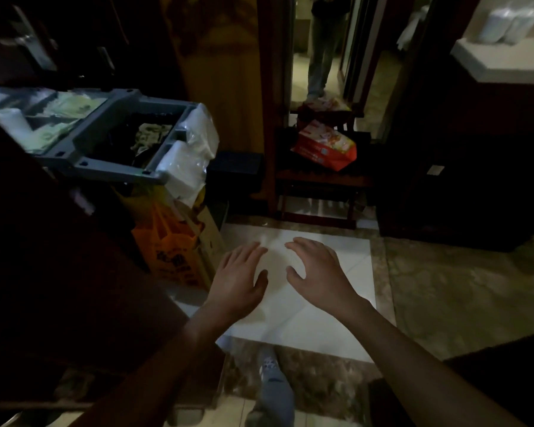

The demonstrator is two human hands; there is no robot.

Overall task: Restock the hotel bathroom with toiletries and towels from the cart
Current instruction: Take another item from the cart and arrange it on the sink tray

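Straight ahead, open room above the pale square floor tile (346, 260). The left side is crowded:
- the grey plastic cart tray (105, 167) juts in
- white plastic-wrapped bundles (185, 167) bulge off its right end
- an orange fabric bag (170, 254) hangs below

A dark wooden panel (53, 257) closes the near left. Beyond the tile, a low dark wooden rack (318, 183) carrying a red-orange printed packet (324, 144) bars the way. On the right, a dark cabinet (463, 186) stands under a pale table (503, 66). The narrow doorway behind is occupied by a person's legs (319, 57).

Cart tray (117, 167) grey matt plastic; floor tile (346, 328) glossy white; bench (318, 180) dk wood.
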